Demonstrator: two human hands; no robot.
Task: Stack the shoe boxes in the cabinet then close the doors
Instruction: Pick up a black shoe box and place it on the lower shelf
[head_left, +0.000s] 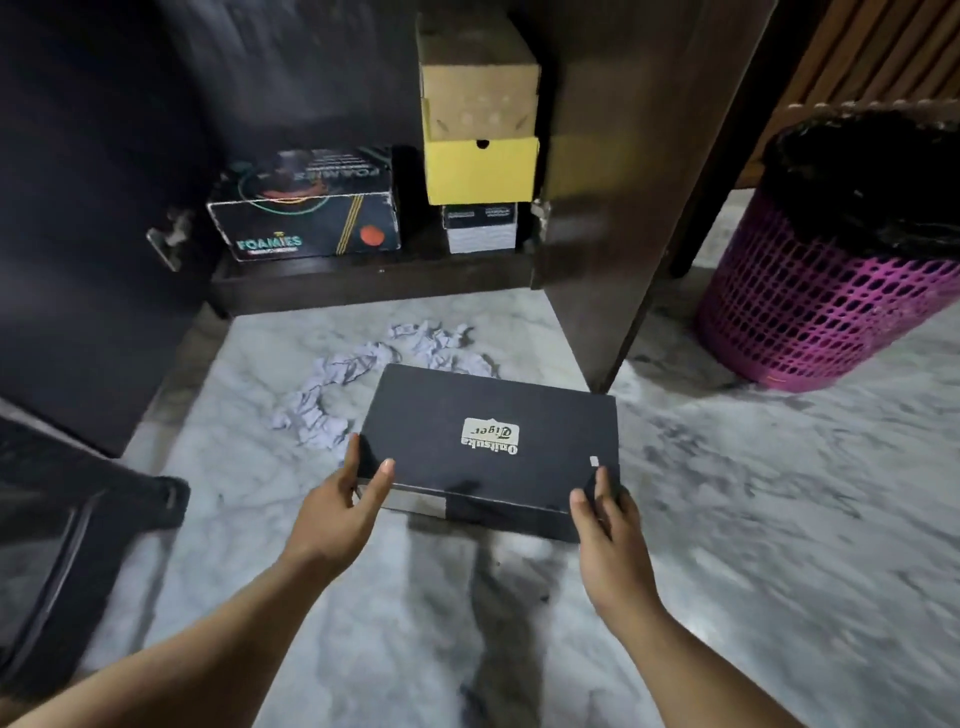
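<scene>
- Black Onitsuka Tiger shoe box (488, 447), lid on, sits over the marble floor (753, 519) in front of the open cabinet (363, 283); label faces away from the wearer. Whether it rests on the floor or is lifted, cannot tell.
- Left hand (345, 512) grips the box's near left corner: thumb on the lid, fingers curled round the side.
- Right hand (605, 525) grips the near right corner, thumb on the lid's edge, fingers wrapped down the right side.
- Crumpled grey paper (374, 371) lies on the floor just behind the box, between it and the cabinet's front edge.
- Inside the cabinet, at the left of the bottom shelf: a black Foamies box (306, 208), set close to the shelf's front edge.
- At the right end of the shelf, against the cabinet's side wall: a stack of three. A small black-and-white box (480, 228) at the bottom, a yellow box (480, 169) on it, a brown cardboard box (475, 78) on top.
- Right cabinet door (639, 182) stands open, its bottom corner near the black box's far right corner.
- Left cabinet door (78, 208) also open, dark, hinge showing.
- Pink mesh bin (810, 306) with a black liner stands on the floor right of the open door.
</scene>
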